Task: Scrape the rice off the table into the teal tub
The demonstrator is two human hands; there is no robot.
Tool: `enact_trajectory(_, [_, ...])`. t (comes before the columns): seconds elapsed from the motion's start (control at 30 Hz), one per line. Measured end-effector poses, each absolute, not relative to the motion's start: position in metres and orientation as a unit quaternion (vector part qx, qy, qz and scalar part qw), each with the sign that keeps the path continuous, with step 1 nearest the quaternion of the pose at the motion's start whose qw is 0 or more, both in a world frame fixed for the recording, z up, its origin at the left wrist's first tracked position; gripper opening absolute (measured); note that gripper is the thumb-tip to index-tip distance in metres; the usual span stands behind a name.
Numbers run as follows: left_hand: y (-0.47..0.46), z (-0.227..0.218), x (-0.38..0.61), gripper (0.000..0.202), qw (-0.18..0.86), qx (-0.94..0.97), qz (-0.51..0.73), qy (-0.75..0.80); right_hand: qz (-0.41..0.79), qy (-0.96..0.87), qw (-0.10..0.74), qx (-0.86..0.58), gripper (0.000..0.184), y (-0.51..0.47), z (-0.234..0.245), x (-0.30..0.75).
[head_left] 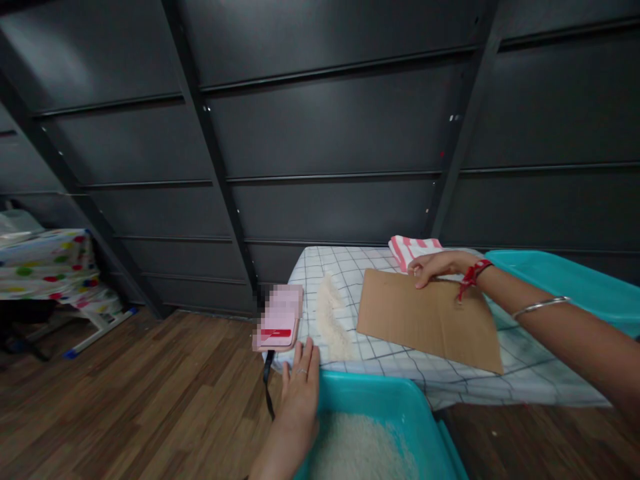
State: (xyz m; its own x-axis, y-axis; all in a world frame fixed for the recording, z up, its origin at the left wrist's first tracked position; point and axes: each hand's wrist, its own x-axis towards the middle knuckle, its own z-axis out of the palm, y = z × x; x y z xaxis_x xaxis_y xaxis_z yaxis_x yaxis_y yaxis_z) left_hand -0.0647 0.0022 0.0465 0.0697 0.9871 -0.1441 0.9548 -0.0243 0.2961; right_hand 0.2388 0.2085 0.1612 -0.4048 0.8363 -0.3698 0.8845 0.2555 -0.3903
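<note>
My right hand [440,265] grips the far edge of a flat brown cardboard piece [425,320], which is over the checked tablecloth [380,353]. Left of the cardboard, a long pile of white rice grains [330,320] lies on the cloth. My left hand [299,393] is stretched out with its fingers straight, by the left rim of a teal tub [370,383] and the table's front edge. It holds nothing. Inside the tub, below the table edge, is more rice [363,447]. My left fingertips are close to a pink phone [280,317], part of which is blurred out.
A red-and-white striped cloth [413,248] lies behind the cardboard. Another teal tub [565,280] stands at the right. A black strap [269,387] hangs by the phone. At the far left is a table with a dotted cover [45,263]. Dark panelled wall [330,127] rises behind.
</note>
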Motion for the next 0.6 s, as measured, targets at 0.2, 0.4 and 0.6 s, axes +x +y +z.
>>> enact_trajectory(0.2, [0.003, 0.056, -0.062, 0.094, 0.176, 0.707, 0.004, 0.685, -0.172, 0.801, -0.002, 0.574, 0.019, 0.203, 0.222, 0.238])
enact_trajectory(0.4, [0.002, 0.045, -0.065, 0.091, 0.134, 0.715, 0.029, 0.686, 0.066, 0.786, -0.081, 0.609, 0.027, 0.210, 0.247, 0.210])
enact_trajectory(0.6, [0.006, 0.043, -0.067, 0.089, 0.158, 0.719, 0.018, 0.677, 0.142, 0.798, -0.029, 0.584, 0.030, 0.215, 0.205, 0.155])
